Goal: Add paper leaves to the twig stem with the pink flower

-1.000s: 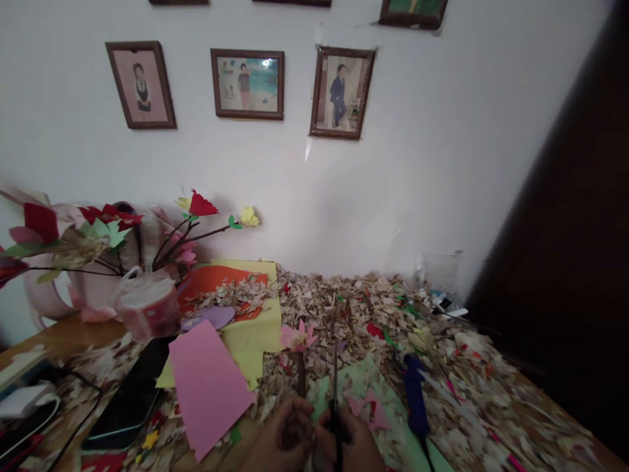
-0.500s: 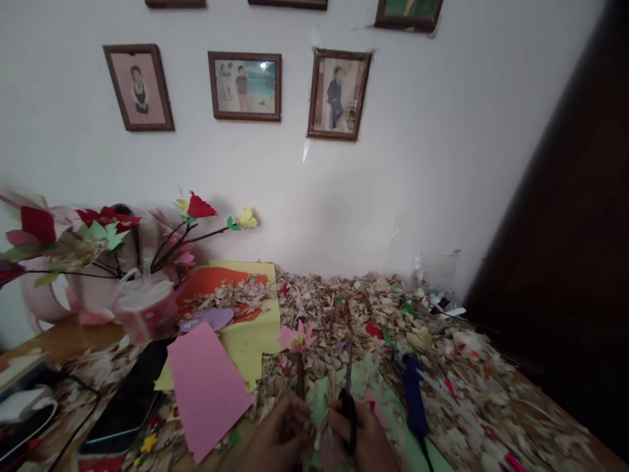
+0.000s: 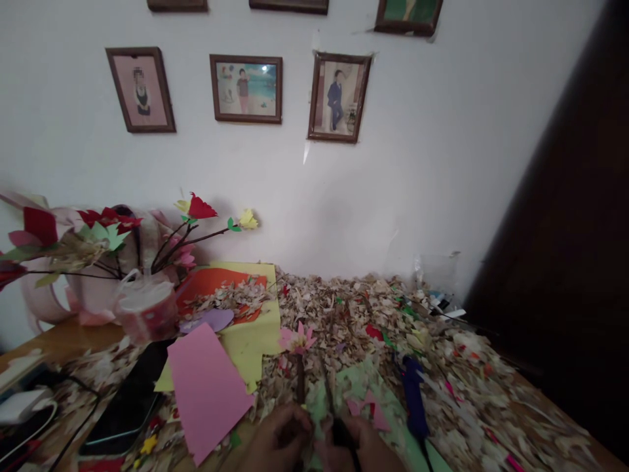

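Observation:
My left hand (image 3: pixel 281 434) is closed, its fingers curled around a brown twig (image 3: pixel 301 380) topped by a pink paper flower (image 3: pixel 297 339). Part of the twig is hidden by the fingers. Beside it, my right hand (image 3: pixel 367 444) grips black-handled scissors (image 3: pixel 339 429), whose dark blades point away from me and slant left. Under the hands lies a pale green sheet (image 3: pixel 361 373) with a cut pink paper scrap (image 3: pixel 369 410) on it. Between the hands the view is dim, and any small piece there cannot be made out.
Dried flakes (image 3: pixel 334 301) cover much of the table. Left are a pink sheet (image 3: pixel 209 390), a yellow sheet (image 3: pixel 246 364), a phone (image 3: pixel 122 406), a plastic cup (image 3: pixel 147 311) and paper flowers (image 3: pixel 200 206). At right lies a blue glue gun (image 3: pixel 415 400) with a cord.
The scissors have turned so that their blades lean further left, and the handle loop is less visible. My right hand has shifted slightly, uncovering more of the pink scrap. My left hand stays nearly still.

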Demonstrator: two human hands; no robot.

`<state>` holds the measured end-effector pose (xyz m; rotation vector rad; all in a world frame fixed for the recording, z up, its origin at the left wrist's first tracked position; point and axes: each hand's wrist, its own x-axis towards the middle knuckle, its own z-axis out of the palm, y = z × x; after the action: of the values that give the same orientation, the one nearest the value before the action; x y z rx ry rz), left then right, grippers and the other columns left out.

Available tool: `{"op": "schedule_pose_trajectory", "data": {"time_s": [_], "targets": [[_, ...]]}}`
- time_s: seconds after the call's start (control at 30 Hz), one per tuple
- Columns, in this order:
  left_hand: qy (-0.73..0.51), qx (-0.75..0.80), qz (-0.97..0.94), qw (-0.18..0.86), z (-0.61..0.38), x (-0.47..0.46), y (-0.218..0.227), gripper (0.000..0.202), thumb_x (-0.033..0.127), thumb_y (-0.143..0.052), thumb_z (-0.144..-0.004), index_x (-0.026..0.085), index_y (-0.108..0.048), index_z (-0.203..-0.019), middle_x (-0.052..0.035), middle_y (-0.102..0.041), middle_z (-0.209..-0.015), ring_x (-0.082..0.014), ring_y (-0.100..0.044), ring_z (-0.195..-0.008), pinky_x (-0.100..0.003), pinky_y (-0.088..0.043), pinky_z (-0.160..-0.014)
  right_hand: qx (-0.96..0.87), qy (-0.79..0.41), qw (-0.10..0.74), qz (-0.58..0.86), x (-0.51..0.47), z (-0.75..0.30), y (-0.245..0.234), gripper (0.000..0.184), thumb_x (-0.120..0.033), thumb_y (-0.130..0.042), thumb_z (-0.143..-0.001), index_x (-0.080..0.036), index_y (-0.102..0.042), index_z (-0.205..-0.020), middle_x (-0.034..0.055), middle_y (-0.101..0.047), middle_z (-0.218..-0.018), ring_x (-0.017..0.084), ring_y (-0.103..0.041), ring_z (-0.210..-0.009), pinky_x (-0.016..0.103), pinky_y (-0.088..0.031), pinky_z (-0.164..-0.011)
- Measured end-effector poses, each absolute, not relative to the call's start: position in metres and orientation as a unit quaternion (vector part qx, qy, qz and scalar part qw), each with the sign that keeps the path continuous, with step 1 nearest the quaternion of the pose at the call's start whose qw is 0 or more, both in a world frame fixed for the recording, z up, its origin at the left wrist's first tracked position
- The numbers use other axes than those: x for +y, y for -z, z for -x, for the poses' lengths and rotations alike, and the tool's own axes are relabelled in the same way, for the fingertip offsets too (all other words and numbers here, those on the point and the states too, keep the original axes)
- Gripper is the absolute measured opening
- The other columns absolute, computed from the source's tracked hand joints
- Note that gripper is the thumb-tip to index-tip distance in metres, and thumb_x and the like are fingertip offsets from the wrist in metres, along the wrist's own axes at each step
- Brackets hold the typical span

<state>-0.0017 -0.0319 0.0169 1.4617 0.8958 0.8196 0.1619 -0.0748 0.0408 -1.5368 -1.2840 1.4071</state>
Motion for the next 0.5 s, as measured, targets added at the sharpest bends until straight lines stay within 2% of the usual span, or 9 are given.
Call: {"op": "schedule_pose_trajectory", "data": {"time_s": [0.1,0.17,0.3,0.5], "targets": [[-0.329,0.376,-0.663,0.558,0.004,-0.035,-0.017,0.009,0.014,-0.051,-0.064,0.018,-0.057,-0.071,-0.0017,-0.056,-0.074,-0.0186,-0.049,-0.075,-0.027,-0.036,-0.068,-0.475,-0.523,0.429,0.563,-0.063,-0.155,-0.030,0.012,-0.030,-0.055,-0.055,-0.020,-0.049,-0.056,-0.0061,-0.046,-0.048,0.010,-0.040,-0.047,0.022,-0.034,-0.048],[-0.321,0.375,-0.672,0.552,0.005,-0.035,-0.017,0.014,0.011,-0.050,-0.064,0.019,-0.057,-0.073,-0.0007,-0.056,-0.075,-0.0177,-0.050,-0.074,-0.026,-0.036,-0.067,-0.476,-0.511,0.455,0.553,-0.058,-0.153,-0.021,0.012,-0.030,-0.055,-0.053,-0.020,-0.048,-0.055,-0.0054,-0.048,-0.049,0.011,-0.042,-0.049,0.023,-0.035,-0.050],[-0.300,0.367,-0.672,0.570,0.004,-0.033,-0.013,0.012,0.010,-0.050,-0.063,0.018,-0.054,-0.071,0.0025,-0.051,-0.068,-0.0146,-0.048,-0.067,-0.024,-0.035,-0.061,-0.492,-0.516,0.432,0.552,-0.056,-0.154,-0.013,0.014,-0.029,-0.057,-0.051,-0.018,-0.051,-0.058,-0.0013,-0.055,-0.058,0.014,-0.047,-0.057,0.025,-0.037,-0.055],[-0.365,0.315,-0.583,0.653,-0.001,-0.030,0.003,0.026,0.007,-0.056,-0.057,0.020,-0.047,-0.078,0.0047,-0.049,-0.074,-0.0114,-0.048,-0.067,-0.023,-0.035,-0.061,-0.497,-0.511,0.398,0.578,-0.058,-0.154,-0.017,0.015,-0.030,-0.058,-0.051,-0.018,-0.050,-0.057,-0.0040,-0.050,-0.052,0.014,-0.047,-0.054,0.025,-0.038,-0.055]]}}
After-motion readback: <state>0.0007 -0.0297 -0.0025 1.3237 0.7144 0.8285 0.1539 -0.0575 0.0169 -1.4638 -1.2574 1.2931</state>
